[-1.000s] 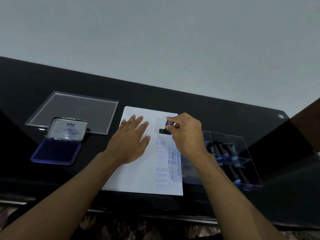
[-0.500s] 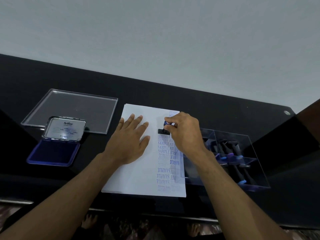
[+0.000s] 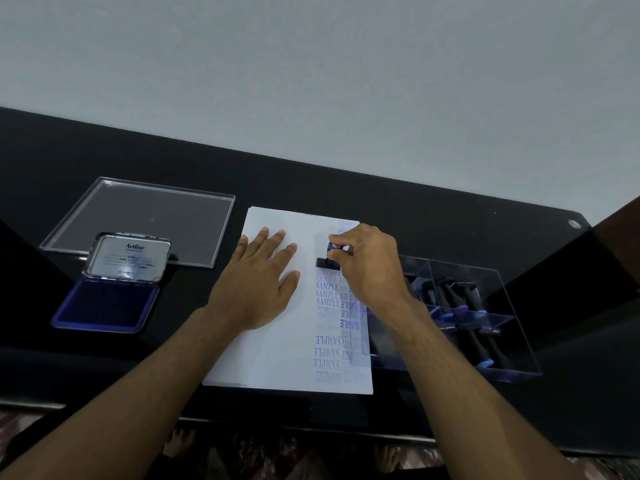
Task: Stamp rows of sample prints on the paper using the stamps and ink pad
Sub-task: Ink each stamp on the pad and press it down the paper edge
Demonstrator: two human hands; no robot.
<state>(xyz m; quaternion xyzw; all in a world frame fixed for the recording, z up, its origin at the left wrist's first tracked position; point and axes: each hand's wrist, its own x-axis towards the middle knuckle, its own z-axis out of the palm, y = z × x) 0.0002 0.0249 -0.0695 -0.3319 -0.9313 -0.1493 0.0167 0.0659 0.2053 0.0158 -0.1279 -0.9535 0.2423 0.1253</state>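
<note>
A white paper [image 3: 273,355] lies on the black table [image 3: 398,202], with a column of blue prints [image 3: 329,327] down its right side. My right hand [image 3: 370,268] grips a stamp [image 3: 328,258] with a blue knob and black base, which stands on the paper just above the top print. My left hand [image 3: 258,282] rests flat on the paper, fingers spread, left of the stamp. The ink pad [image 3: 104,304] lies open at the left, its lid raised.
A clear plastic lid [image 3: 104,206] lies behind the ink pad. A clear compartment box [image 3: 498,289] with several more stamps stands right of the paper, touching its edge. The table's front edge runs just below the paper.
The stamp and my right hand have stayed at the same spot on the paper. The left hand has not moved. Only the camera has shifted a little.
</note>
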